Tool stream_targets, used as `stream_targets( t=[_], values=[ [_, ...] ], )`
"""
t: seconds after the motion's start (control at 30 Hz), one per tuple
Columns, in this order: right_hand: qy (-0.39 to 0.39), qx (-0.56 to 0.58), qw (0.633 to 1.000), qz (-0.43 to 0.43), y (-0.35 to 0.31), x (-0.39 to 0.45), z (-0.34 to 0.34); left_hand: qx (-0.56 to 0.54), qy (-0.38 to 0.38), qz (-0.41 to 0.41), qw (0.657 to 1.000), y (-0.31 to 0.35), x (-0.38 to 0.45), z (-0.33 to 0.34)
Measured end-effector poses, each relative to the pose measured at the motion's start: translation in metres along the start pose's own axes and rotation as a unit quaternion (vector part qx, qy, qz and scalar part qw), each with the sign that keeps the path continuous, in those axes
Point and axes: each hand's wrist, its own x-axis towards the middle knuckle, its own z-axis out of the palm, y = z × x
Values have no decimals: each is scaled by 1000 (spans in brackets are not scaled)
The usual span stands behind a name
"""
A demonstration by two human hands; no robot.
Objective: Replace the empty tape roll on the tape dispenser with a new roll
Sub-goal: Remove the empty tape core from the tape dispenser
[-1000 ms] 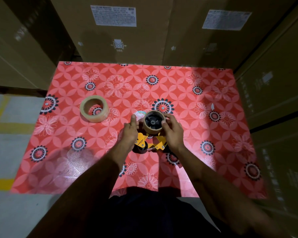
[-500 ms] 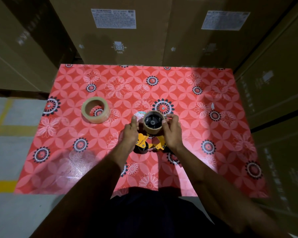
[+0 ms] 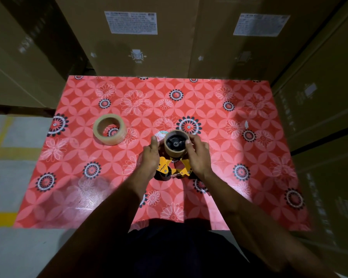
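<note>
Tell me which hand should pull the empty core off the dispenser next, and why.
Right, probably. The right hand has its fingers curled around the core on the hub, while the left hand sits beside the dispenser, thumb by the core, so it looks better placed to steady the frame.

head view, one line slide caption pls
Both hands grip the empty roll on the yellow dispenser; new roll waits nearby.

The left hand point(image 3: 150, 157) and right hand point(image 3: 199, 155) hide much of the tape dispenser point(image 3: 173, 169).
</note>
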Motion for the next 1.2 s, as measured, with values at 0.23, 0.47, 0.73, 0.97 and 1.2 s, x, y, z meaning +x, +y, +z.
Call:
stream_targets(
  t=[0.23, 0.47, 0.73, 0.97, 1.2],
  values=[
    [20, 39, 999, 3, 0, 5, -2, -4, -9, 31, 999, 5, -8, -1],
    [0, -27, 999, -24, 4, 0, -2, 10, -9, -4, 1000, -11, 15, 2],
    [26, 21, 999, 4, 3, 3, 0, -1, -10, -5, 1000, -34, 43, 9],
    [10, -3, 1000, -5, 6, 8, 1, -28, -17, -23, 999, -31, 41, 9],
    [7, 1, 1000, -9, 2, -1, -3, -19, -31, 5, 999, -9, 12, 4]
  ],
)
